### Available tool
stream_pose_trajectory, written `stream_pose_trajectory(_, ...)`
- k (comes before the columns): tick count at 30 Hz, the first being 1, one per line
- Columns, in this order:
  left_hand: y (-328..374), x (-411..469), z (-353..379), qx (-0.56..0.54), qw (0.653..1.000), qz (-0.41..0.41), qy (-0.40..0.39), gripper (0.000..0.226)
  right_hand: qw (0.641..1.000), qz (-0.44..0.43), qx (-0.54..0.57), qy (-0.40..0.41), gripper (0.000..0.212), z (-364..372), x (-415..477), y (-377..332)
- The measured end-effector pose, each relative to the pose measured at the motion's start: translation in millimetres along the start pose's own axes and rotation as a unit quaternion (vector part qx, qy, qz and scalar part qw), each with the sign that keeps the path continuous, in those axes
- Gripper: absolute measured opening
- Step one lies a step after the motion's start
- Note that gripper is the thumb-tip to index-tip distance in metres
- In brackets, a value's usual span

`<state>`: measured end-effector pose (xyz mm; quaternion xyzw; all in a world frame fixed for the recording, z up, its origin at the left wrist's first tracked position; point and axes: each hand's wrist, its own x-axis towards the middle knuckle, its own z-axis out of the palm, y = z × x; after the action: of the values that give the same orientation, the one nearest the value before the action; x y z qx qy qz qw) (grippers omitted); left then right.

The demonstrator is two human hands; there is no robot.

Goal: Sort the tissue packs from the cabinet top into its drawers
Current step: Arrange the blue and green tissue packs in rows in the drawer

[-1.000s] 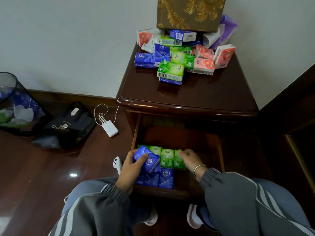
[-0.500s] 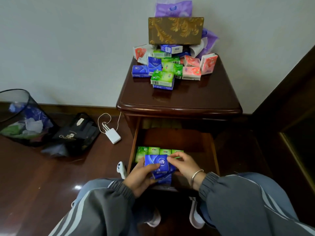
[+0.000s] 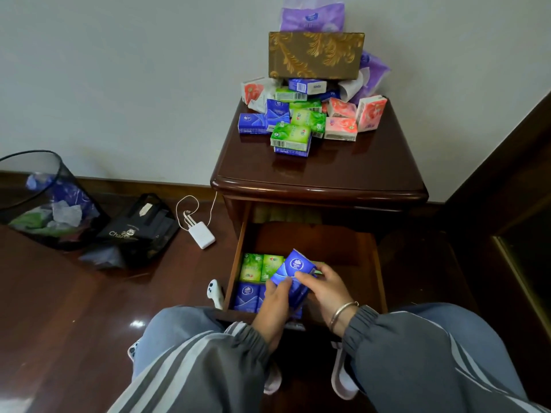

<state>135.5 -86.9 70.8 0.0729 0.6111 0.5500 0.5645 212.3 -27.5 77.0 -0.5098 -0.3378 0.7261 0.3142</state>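
Head camera, starting at the far left: what stands on the floor?
— A dark mesh wastebasket [image 3: 44,201] with paper scraps in it, then a black bag [image 3: 140,231] lying beside it. Right of that, a white charger block [image 3: 202,239] with its cable looped against the wall.
— And close to the cabinet?
— A small white controller-like thing [image 3: 215,293] lies just beside the open drawer [image 3: 379,263], at its left wall.
— What is in the drawer?
— Green packs [image 3: 258,267] stand in a row toward the back left. Blue packs [image 3: 246,296] stand in a row in front of them, nearer the person.
— The hands?
— Both are over the drawer, on one blue tissue pack [image 3: 293,268]. The left hand [image 3: 275,308] grips its lower end, thumb laid on the face. The right hand [image 3: 325,289], a bracelet [image 3: 343,312] on its wrist, has its fingers curled round the pack's right edge. The pack is tilted, its top corner raised, above the rows already in the drawer.
— And up on the cabinet top [image 3: 319,174]?
— A loose pile of tissue packs [image 3: 290,135] lies toward the back: blue at the left, green in the middle, pink ones [image 3: 341,128] at the right. A gold patterned box [image 3: 316,55] sits on top of the pile, with a purple pack [image 3: 313,19] above it against the wall.
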Motion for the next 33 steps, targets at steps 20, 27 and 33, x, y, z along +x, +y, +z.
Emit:
stream_pose_trajectory(20, 7.7, 56.3, -89.1, 0.550, 0.815, 0.024, 0.181, 0.047, 0.867, 0.113, -0.479, -0.076, 0.041, -93.2, 73.9, 24.1)
stream_pose_trajectory(27, 4.0, 58.9, -88.5, 0.562, 0.805, 0.031, 0.189, 0.051, 0.887, 0.190, -0.415, 0.065, 0.045, -92.3, 70.4, 39.2)
stream_pose_trajectory(33, 2.9, 61.2, -89.3, 0.564, 0.802, 0.031, 0.193, 0.054, 0.896, 0.266, -0.354, -0.010, 0.012, -83.5, 68.2, 34.9)
